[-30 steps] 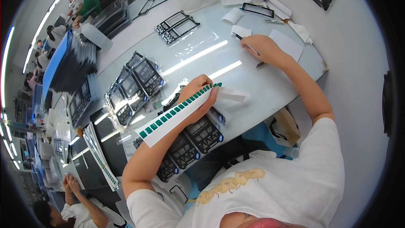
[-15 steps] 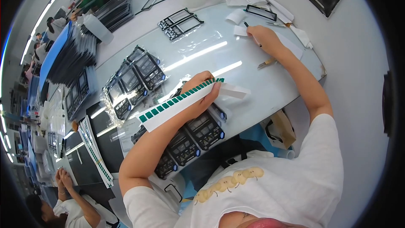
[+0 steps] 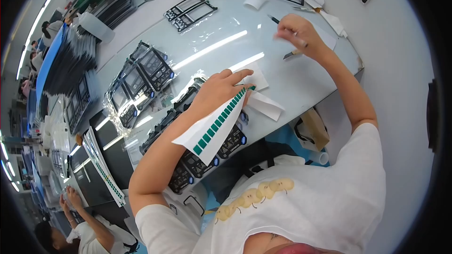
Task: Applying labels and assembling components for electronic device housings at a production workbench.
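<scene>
My left hand holds a white backing strip with a row of green stickers. Its index finger stretches over a small white paper on the glass tabletop, and the strip's end folds away past the fingers. Beyond and to the right, my right hand is closed round a slim dark pen-like tool, raised above the table. Motion smears some of its fingers. Under the strip and my left forearm lie several black panels with window openings, partly hidden.
Plastic-wrapped black panels lie left of my left hand; two loose ones lie farther back. A cutter knife rests below my right hand. Sticker strips lie at left. A co-worker's hands show lower left.
The strip's near end has swung right. The small white paper, earlier by the tool tip, now lies at my left hand, whose index finger has stretched out. My right hand has lifted. The view has shifted.
</scene>
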Motion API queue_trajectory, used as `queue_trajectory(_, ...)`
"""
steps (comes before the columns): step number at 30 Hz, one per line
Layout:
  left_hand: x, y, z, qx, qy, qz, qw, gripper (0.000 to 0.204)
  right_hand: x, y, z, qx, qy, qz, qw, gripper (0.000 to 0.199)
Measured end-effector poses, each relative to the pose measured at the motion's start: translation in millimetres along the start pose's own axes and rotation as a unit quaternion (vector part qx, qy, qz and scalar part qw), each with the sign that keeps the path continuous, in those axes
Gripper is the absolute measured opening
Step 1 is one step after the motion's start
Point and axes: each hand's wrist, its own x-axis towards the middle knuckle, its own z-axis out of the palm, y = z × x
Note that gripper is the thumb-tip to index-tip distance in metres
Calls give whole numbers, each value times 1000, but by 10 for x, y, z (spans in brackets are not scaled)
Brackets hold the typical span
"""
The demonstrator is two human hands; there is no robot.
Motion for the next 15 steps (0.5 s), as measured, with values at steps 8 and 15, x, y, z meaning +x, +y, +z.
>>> queue_trajectory(8,-10,-10,-12,-2,-65,-1,998,25,-288,-562,416,318,-40,103,942,26)
queue_trajectory(15,-17,-30,11,-4,-71,21,997,25,-223,-654,704,320,-47,121,939,24)
